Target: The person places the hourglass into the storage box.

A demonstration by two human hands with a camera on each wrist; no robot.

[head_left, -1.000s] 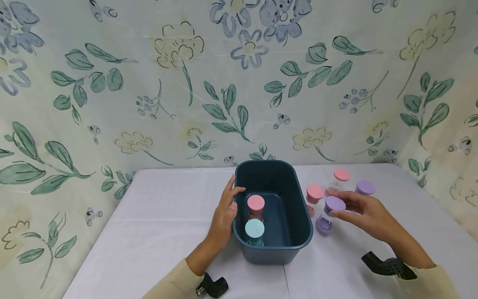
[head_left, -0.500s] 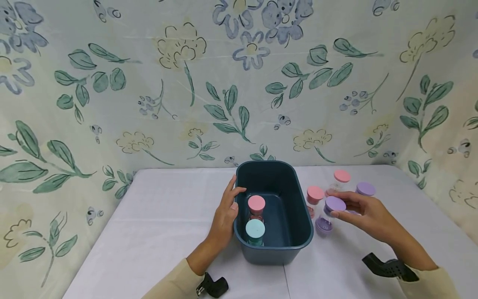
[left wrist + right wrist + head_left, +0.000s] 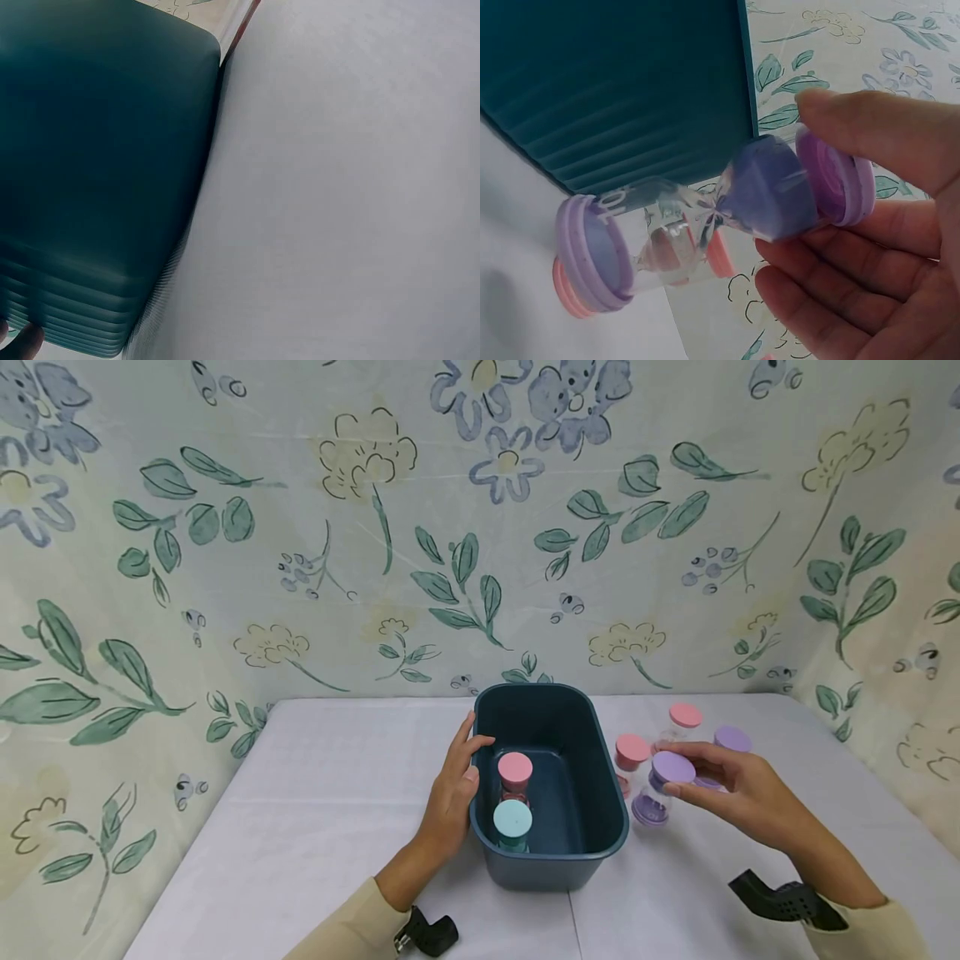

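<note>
Hourglasses: two in bin (image 3: 600, 827), four outside

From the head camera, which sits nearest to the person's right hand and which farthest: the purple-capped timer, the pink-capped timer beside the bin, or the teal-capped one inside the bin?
1. Purple-capped timer: pinched by the right hand, just right of the bin.
2. Pink-capped timer: on the table, between the bin and the hand.
3. Teal-capped timer: inside the bin, on its left side, farthest.
</note>
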